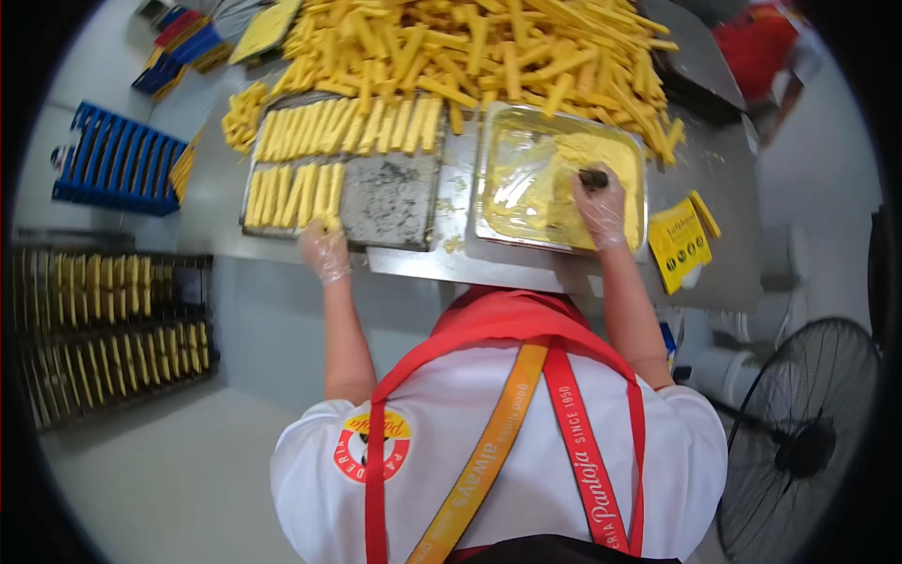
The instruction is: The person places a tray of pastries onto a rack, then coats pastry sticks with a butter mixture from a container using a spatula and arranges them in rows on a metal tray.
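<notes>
My left hand (pixel 325 246), in a clear glove, is closed at the near end of a yellow stick (pixel 325 195) in the front row on a dark baking tray (pixel 390 202). A full back row of sticks (pixel 348 125) lies behind it. My right hand (pixel 598 202), also gloved, is wrapped round a dark-ended tool (pixel 593 179) over a metal pan (pixel 481 211). Soft yellow spread (pixel 587 150) lies in that pan; the tool's lower part is hidden.
A big heap of yellow sticks (pixel 507 47) covers the back of the metal table (pixel 733 216). A yellow glove packet (pixel 678 246) lies at the right. Left are blue crates (pixel 117 162) and a loaded rack (pixel 103 329). A fan (pixel 803 446) and another person (pixel 756 52) are right.
</notes>
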The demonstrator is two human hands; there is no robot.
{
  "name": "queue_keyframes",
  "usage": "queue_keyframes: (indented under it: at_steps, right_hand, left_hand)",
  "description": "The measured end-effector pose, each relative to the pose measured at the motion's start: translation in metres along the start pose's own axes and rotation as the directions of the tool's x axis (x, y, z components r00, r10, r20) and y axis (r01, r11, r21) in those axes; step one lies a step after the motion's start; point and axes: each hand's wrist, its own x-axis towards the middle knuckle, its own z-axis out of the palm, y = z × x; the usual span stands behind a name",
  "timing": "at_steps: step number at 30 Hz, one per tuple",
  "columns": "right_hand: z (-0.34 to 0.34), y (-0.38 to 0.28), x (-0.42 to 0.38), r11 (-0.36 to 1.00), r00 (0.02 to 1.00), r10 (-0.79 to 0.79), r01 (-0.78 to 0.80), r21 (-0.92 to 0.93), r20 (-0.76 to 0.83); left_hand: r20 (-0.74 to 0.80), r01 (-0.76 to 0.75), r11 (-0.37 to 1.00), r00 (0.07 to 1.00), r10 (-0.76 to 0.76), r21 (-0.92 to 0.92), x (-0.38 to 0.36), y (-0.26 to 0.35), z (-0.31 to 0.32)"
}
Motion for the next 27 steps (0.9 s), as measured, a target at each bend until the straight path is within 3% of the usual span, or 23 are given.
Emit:
queue_keyframes:
  at_steps: [1, 3, 6, 7, 8, 9, 10, 12, 14, 16, 17, 20, 21, 23, 24, 25, 27]
  right_hand:
    - [-0.001, 0.001, -0.001, 0.999, 1.0, -0.02, 0.019, -0.05, -0.013]
    - [0.002, -0.008, -0.003, 0.968, 0.978, -0.204, 0.196, -0.159, -0.034]
    - [0.018, -0.005, -0.006, 0.896, 0.924, -0.382, 0.376, -0.236, 0.021]
    - [0.027, -0.013, -0.012, 0.906, 0.951, -0.307, 0.299, -0.3, 0.021]
    - [0.03, -0.022, -0.013, 0.881, 0.893, -0.447, 0.43, -0.197, -0.051]
    - [0.044, -0.025, -0.016, 0.851, 0.904, -0.428, 0.408, -0.331, 0.013]
    - [0.052, -0.03, -0.018, 0.854, 0.855, -0.512, 0.497, -0.153, -0.085]
    - [0.064, -0.032, -0.016, 0.822, 0.834, -0.544, 0.552, -0.139, 0.097]
    - [0.069, -0.041, -0.02, 0.863, 0.853, -0.222, 0.397, -0.311, 0.472]
    - [0.048, -0.045, -0.024, 0.849, 0.792, -0.187, 0.428, -0.31, 0.581]
    - [0.039, -0.045, -0.026, 0.843, 0.756, -0.171, 0.445, -0.303, 0.632]
    - [0.005, -0.03, -0.047, 0.907, 0.933, -0.236, 0.312, -0.281, 0.273]
    - [-0.003, -0.013, -0.055, 0.907, 0.944, -0.322, 0.328, -0.265, 0.068]
    - [-0.045, 0.003, -0.077, 0.918, 0.896, -0.351, 0.273, -0.287, -0.271]
    - [-0.082, -0.004, -0.096, 0.971, 0.917, -0.163, 0.083, -0.226, -0.364]
    - [-0.103, 0.015, -0.112, 0.945, 0.871, -0.184, 0.03, -0.324, -0.456]
    - [-0.159, 0.032, -0.157, 0.895, 0.834, -0.05, -0.207, -0.396, -0.55]
  left_hand:
    - [0.06, -0.076, 0.996, 0.996, 0.072, 0.053, 0.002, -0.008, 0.002]
    - [0.111, 0.022, 1.0, 0.994, -0.02, -0.015, 0.004, -0.015, 0.006]
    - [-0.014, -0.244, 0.962, 0.969, 0.248, 0.123, 0.011, -0.039, 0.01]
    - [0.068, -0.19, 0.979, 0.98, 0.185, 0.069, 0.019, -0.026, -0.003]
    - [0.001, -0.308, 0.932, 0.95, 0.313, 0.192, 0.025, -0.025, -0.007]
    - [0.083, -0.274, 0.95, 0.961, 0.265, 0.148, 0.034, 0.002, -0.025]
    - [0.164, -0.232, 0.965, 0.964, 0.211, 0.124, 0.043, 0.027, -0.043]
    - [0.068, -0.376, 0.913, 0.927, 0.369, 0.162, 0.064, 0.043, -0.042]
    - [0.004, -0.445, 0.877, 0.892, 0.451, 0.181, 0.077, 0.07, -0.036]
    - [-0.024, -0.458, 0.874, 0.884, 0.468, 0.165, 0.083, 0.097, -0.028]
    - [0.01, -0.483, 0.831, 0.866, 0.5, 0.276, 0.096, 0.081, -0.003]
    - [-0.032, -0.571, 0.818, 0.818, 0.574, 0.072, 0.093, 0.13, 0.005]
    - [0.029, -0.559, 0.828, 0.829, 0.559, 0.042, 0.087, 0.143, 0.006]
    - [-0.046, -0.658, 0.751, 0.75, 0.66, 0.044, 0.09, 0.145, 0.03]
    - [-0.087, -0.7, 0.712, 0.707, 0.702, 0.051, 0.089, 0.146, 0.041]
    - [-0.085, -0.706, 0.7, 0.695, 0.714, 0.107, 0.085, 0.151, 0.045]
    - [0.004, -0.657, 0.754, 0.754, 0.657, -0.015, 0.078, 0.167, 0.045]
